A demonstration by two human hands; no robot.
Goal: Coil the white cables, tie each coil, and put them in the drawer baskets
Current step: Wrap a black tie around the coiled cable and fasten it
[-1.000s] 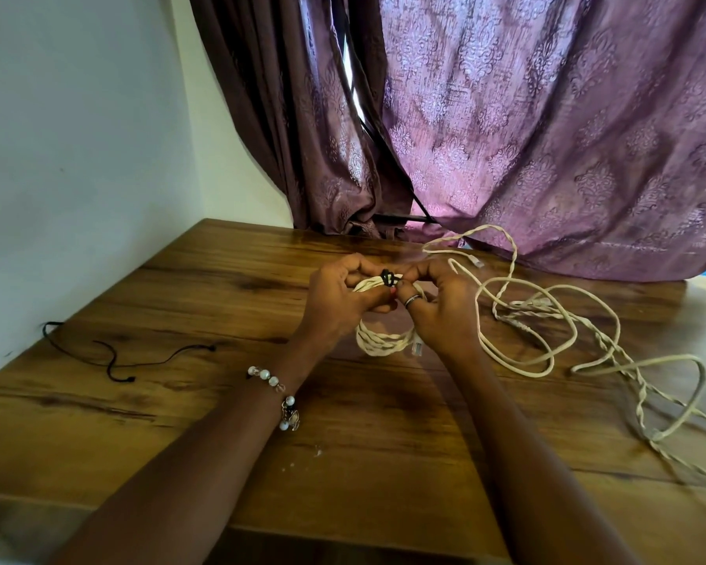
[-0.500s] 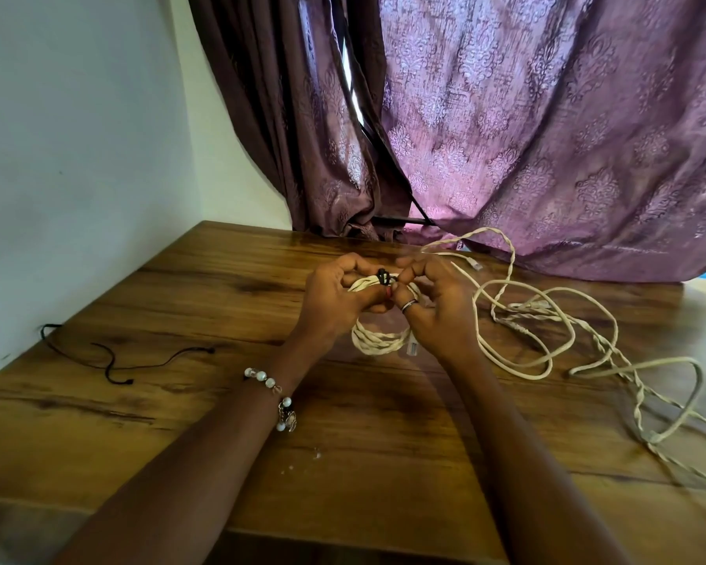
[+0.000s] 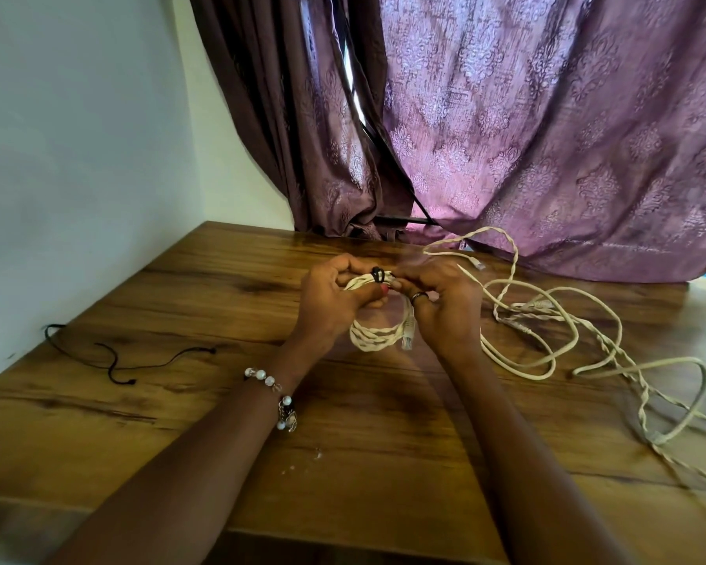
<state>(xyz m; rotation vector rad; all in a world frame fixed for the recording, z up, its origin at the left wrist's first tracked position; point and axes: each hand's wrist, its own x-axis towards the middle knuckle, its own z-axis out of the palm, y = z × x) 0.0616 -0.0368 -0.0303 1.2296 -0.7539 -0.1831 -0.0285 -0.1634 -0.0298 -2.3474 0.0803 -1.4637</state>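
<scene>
A small coil of twisted white cable (image 3: 378,338) hangs between my two hands over the wooden table (image 3: 180,422). A black tie (image 3: 376,274) is wrapped round the top of the coil. My left hand (image 3: 331,303) grips the coil's upper left part. My right hand (image 3: 441,307) pinches the coil just right of the tie, a ring on one finger. A clear plug end of the cable dangles beside the right palm. Loose white cables (image 3: 555,320) lie tangled on the table to the right.
A second black tie cord (image 3: 119,356) lies on the table at the left, near the white wall (image 3: 78,157). Purple patterned curtains (image 3: 547,136) hang behind the table's far edge. The loose cables trail off toward the right edge.
The hands have stayed in place; fingers shifted slightly at the black tie. The coil now hangs a little more open below the hands.
</scene>
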